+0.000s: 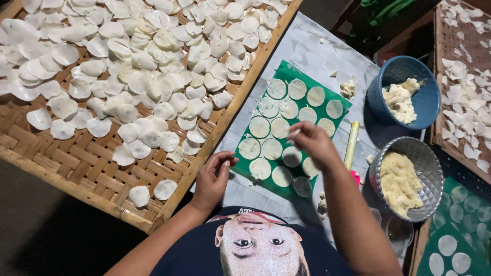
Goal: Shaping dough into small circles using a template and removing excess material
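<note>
My right hand (313, 144) hangs over the green mat (341, 99), its fingers (296, 134) pinched together on the edge of one thin white dough disc (292, 134) near the middle of the mat. The other dough rounds (259, 127) lie flat in rows on the mat, most of them just apart from one another. My left hand (212, 179) rests at the mat's near left corner, beside the rim of the woven bamboo tray (76, 168); its fingers are curled loosely and a little apart, holding nothing that I can see.

The bamboo tray to my left is covered with pale discs (148, 66) laid out in overlapping heaps, thinning to a few loose ones near its front edge. The mat lies on a grey sheet (317, 51) spread over the worktop. Just right of the mat lies a pale yellow stick-shaped tool (351, 144) (I cannot tell exactly what it is). Further right stand a blue basket (424, 102) with lumps of dough in it and a silver bowl (432, 163) holding a mound of yellowish dough (399, 181). A second tray (450, 46) with white pieces sits at the far right, and another green mat (455, 225) with rounds shows at the lower right corner.
</note>
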